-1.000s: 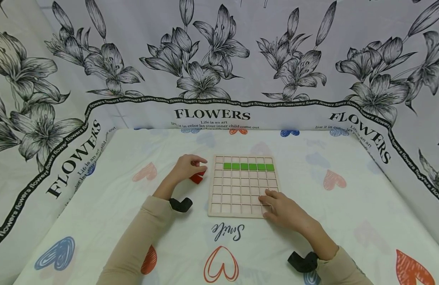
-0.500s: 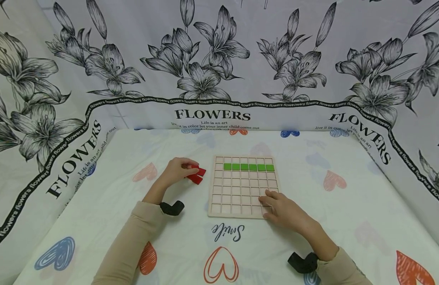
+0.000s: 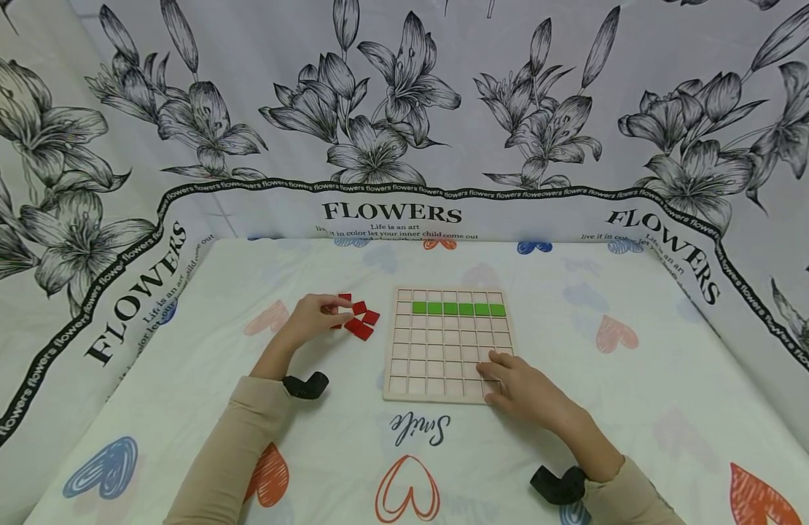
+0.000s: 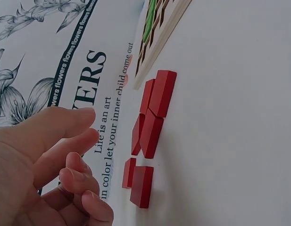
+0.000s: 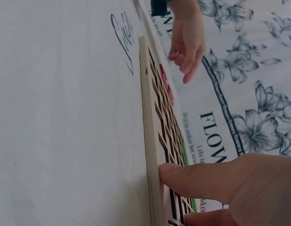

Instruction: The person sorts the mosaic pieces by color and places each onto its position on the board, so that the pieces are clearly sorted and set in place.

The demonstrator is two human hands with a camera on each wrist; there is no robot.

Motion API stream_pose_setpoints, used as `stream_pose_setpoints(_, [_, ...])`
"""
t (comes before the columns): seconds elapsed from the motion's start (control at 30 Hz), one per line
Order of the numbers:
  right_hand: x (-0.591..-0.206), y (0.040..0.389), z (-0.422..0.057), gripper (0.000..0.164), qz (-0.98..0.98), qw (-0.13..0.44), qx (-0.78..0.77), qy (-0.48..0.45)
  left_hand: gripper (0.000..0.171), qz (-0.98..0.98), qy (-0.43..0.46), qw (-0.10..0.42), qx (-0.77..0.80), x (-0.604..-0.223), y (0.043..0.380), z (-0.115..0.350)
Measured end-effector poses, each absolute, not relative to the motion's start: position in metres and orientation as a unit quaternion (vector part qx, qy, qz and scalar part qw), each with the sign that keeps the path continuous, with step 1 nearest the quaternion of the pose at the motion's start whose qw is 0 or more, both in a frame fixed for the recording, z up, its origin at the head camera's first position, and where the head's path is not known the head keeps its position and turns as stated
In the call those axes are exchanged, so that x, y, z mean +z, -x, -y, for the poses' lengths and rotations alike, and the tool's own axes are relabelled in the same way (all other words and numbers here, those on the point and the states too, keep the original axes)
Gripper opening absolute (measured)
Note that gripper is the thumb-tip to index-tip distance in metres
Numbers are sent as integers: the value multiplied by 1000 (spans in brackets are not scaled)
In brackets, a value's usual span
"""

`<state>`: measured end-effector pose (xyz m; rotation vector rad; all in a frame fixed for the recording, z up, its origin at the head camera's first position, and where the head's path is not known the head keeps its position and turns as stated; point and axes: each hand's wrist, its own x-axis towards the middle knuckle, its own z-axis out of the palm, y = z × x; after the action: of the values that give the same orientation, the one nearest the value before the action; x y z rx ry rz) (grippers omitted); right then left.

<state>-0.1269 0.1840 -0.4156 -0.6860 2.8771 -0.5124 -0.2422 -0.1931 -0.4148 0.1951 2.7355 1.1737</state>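
Observation:
My left hand (image 3: 307, 318) hovers just left of a loose cluster of red square tiles (image 3: 359, 329), some of them partly behind its fingers in the head view. In the left wrist view that hand's loosely bent fingers (image 4: 80, 123) hold nothing, and the red tiles (image 4: 153, 136) lie apart from them on the cloth. To the right is a wooden grid board (image 3: 417, 364) of square cells. A row of green tiles (image 3: 450, 308) fills most of its second row from the far edge. On the board's near right corner rests my right hand (image 3: 532, 390), its thumb touching the rim in the right wrist view.
A white tablecloth (image 3: 326, 452) with printed hearts covers the table. Behind and at the sides hangs a flower-printed curtain (image 3: 404, 168). Each wrist wears a black strap-like piece (image 3: 559, 485).
My left hand has drawn back to the left from over the red tiles, which now lie spread and mostly uncovered. My right hand and the board have stayed put.

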Motion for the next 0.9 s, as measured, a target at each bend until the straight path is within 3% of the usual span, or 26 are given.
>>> stream_pose_setpoints(0.9, [-415, 127, -183, 46, -956, 68, -171, 228, 37, -918, -35, 103, 380, -426, 242, 218])
